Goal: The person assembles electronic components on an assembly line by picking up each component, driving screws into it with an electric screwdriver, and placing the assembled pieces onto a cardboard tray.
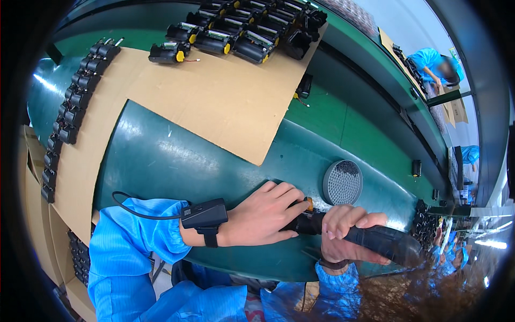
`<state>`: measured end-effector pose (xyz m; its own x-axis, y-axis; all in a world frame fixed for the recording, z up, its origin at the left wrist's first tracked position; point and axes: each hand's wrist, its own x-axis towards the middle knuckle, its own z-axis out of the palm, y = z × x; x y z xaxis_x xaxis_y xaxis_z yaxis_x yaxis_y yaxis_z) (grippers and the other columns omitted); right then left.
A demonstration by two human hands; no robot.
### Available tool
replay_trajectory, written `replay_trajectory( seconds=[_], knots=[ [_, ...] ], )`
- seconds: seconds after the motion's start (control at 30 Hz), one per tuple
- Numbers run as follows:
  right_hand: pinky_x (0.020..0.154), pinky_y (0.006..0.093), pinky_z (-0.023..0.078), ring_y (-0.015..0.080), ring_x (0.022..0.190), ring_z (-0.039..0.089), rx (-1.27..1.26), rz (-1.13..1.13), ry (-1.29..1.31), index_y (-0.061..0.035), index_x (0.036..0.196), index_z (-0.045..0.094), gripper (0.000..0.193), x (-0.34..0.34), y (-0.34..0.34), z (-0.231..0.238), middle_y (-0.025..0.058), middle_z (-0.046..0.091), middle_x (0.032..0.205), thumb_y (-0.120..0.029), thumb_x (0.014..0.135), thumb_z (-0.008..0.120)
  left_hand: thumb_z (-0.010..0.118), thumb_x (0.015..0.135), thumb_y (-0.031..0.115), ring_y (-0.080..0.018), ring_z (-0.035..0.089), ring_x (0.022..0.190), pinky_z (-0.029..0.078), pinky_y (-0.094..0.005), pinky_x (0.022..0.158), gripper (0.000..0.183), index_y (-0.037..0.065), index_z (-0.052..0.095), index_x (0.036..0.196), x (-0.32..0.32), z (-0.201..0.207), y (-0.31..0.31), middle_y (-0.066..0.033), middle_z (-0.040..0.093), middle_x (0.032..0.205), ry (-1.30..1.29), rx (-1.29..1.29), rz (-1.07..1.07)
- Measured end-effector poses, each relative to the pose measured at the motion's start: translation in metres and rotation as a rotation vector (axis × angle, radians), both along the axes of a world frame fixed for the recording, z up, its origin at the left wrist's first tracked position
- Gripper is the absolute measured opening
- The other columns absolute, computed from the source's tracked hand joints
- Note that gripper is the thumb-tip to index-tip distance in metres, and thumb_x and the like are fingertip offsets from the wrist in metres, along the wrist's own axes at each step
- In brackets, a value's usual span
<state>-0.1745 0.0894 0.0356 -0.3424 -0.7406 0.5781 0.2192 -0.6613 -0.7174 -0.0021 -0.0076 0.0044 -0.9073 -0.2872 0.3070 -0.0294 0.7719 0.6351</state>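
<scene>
Left fingers [290,197] pinching a yellow-tipped black unit [309,204], right fingers [347,220] gripping a dark handheld tool [385,242], we appear mid-fastening; the next move likely calls for steady alignment.

In my right hand [339,228] the black tool [383,241] looks like smooth plastic with a soft sheen. The green tabletop [177,161] under my left fingers [284,194] is smooth and glossy; beyond them lie matt brown cardboard [214,91] and black plastic units [212,42]. Behind them, my blue sleeve [126,231] is shiny, creased cloth.

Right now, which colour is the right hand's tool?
The tool is black; it shows best in the head view.
</scene>
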Motion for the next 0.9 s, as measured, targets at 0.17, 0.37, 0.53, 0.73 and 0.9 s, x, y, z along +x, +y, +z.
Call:
replay_trajectory(
  seconds=[0.17,0.37,0.53,0.73,0.9],
  knots=[
    [0.05,0.0354,0.048,0.0194,0.054,0.054,0.049,0.033,-0.011,-0.0068,0.105,0.045,0.084,0.0,-0.003,-0.005,0.0075,0.054,0.07,-0.089,0.085,0.048,0.079,0.084,0.037,-0.0283,0.052,0.122,0.042,-0.0426,0.099,0.065,0.003,0.061,0.135,0.001,0.001,0.0,-0.01,0.056,0.126,-0.047,0.021,-0.012],
    [0.049,0.0351,0.047,0.0188,0.053,0.052,0.046,0.058,-0.007,-0.0066,0.102,0.045,0.085,0.001,-0.006,-0.007,0.0075,0.054,0.068,-0.089,0.083,0.05,0.08,0.083,0.036,-0.028,0.052,0.121,0.042,-0.0413,0.097,0.064,0.002,0.061,0.134,0.0,0.003,-0.001,-0.01,0.057,0.125,-0.024,0.005,-0.004],
    [0.045,0.0333,0.043,0.0182,0.05,0.049,0.067,0.052,0.107,-0.0099,0.099,0.045,0.083,0.003,-0.004,-0.004,0.0052,0.051,0.065,-0.091,0.083,0.047,0.081,0.082,0.034,-0.0282,0.052,0.12,0.043,-0.0402,0.096,0.064,0.002,0.061,0.134,-0.001,0.003,0.002,-0.0101,0.057,0.124,-0.01,0.001,0.01],
    [0.045,0.0305,0.043,0.0154,0.049,0.048,-0.021,-0.133,-0.173,-0.0098,0.101,0.046,0.084,-0.013,0.017,0.023,0.0022,0.049,0.065,-0.092,0.086,0.037,0.082,0.082,0.034,-0.0283,0.052,0.121,0.043,-0.0406,0.098,0.066,0.003,0.061,0.136,0.0,0.001,0.008,-0.0105,0.057,0.125,-0.016,-0.025,0.018],
    [0.041,0.0254,0.038,0.0121,0.047,0.046,-0.079,-0.337,-0.144,-0.0095,0.101,0.047,0.078,-0.058,0.034,0.03,0.0013,0.048,0.063,-0.086,0.092,0.04,0.085,0.082,0.023,-0.0312,0.052,0.126,0.043,-0.043,0.109,0.062,0.006,0.062,0.137,0.007,0.017,0.005,-0.0129,0.054,0.132,0.086,0.312,-0.074]
  ],
)
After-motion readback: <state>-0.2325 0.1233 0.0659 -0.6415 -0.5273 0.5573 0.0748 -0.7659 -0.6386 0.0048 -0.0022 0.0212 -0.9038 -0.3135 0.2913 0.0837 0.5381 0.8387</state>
